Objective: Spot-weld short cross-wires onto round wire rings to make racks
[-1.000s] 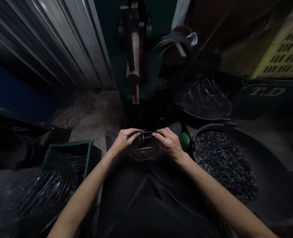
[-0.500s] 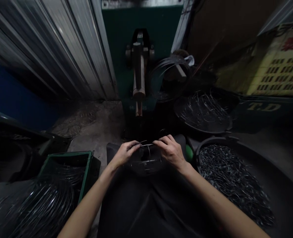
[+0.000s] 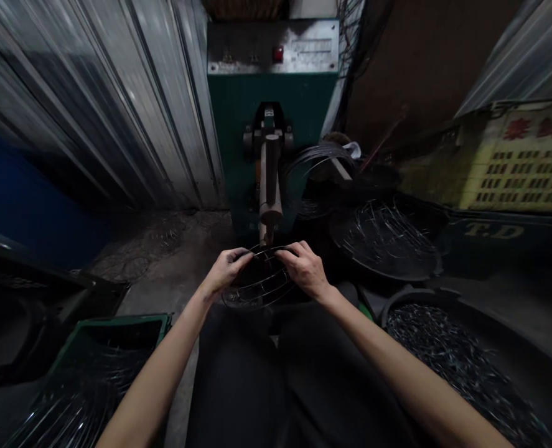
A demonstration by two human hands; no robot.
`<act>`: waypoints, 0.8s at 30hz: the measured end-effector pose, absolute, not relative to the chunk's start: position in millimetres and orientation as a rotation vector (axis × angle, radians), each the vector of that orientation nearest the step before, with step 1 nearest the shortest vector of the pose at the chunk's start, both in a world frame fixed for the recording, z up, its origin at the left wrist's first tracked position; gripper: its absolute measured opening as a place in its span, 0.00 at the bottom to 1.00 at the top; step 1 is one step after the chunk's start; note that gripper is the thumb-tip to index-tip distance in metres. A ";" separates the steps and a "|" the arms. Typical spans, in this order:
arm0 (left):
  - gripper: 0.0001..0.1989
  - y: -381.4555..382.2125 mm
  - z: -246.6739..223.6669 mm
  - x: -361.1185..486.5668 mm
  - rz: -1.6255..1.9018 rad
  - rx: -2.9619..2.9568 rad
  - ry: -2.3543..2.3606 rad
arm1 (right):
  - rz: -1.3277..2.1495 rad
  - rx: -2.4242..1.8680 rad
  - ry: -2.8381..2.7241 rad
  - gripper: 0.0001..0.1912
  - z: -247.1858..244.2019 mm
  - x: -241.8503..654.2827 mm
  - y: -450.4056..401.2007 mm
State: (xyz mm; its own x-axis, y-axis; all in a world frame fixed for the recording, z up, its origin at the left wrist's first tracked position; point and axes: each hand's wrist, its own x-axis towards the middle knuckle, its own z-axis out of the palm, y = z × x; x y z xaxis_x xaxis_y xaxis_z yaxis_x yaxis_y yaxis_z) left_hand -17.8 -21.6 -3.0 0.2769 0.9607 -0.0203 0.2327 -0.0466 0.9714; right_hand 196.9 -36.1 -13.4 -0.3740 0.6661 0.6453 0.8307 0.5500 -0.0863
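Observation:
Both my hands hold a round wire frame (image 3: 259,283) made of thin rings and cross wires, raised above my dark-clothed lap. My left hand (image 3: 225,269) pinches its left rim and my right hand (image 3: 304,267) grips the right rim. The frame's far edge sits just under the tip of the arm (image 3: 269,186) of a green machine (image 3: 276,99) straight ahead.
A green crate (image 3: 117,339) with wire hoops (image 3: 65,404) stands at lower left. At right are a dark basin of short wire pieces (image 3: 462,367) and a round pan of longer wires (image 3: 388,239). A wire coil (image 3: 320,165) hangs beside the machine. Corrugated metal wall at left.
My hands have lifted the wire frame from my lap forward and up toward the machine's arm tip. My view has tilted upward, showing the machine's control panel.

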 end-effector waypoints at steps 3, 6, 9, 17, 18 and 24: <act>0.18 -9.6 -2.8 -17.1 0.876 1.567 1.151 | -0.316 -1.199 -2.117 0.11 -13.3 196.7 -27.8; 0.18 -1.5 -2.8 -14.5 0.872 1.615 1.120 | -0.326 -1.211 -2.100 0.11 -14.5 198.1 -22.5; 0.17 3.7 -3.7 -13.4 0.879 1.652 1.090 | -0.349 -1.227 -2.095 0.11 -16.2 200.2 -18.8; 0.17 10.3 -5.1 -18.7 0.874 1.726 1.051 | -0.333 -1.269 -2.100 0.11 -17.1 203.3 -14.0; 0.17 10.6 -4.8 -18.7 0.872 1.727 1.049 | -0.328 -1.269 -2.103 0.11 -16.8 203.4 -13.8; 0.17 10.6 -1.1 -17.0 0.871 1.733 1.042 | -0.306 -1.303 -2.107 0.12 -16.8 203.6 -13.0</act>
State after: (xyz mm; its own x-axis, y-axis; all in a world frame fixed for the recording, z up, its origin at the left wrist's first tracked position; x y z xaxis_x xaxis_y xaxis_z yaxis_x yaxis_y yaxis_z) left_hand -17.0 10.6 -1.1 0.3951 0.9116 0.1131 0.2723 -0.2338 0.9334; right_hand 203.6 -13.0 -16.8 -0.3084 0.7189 0.6229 0.8663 0.4828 -0.1283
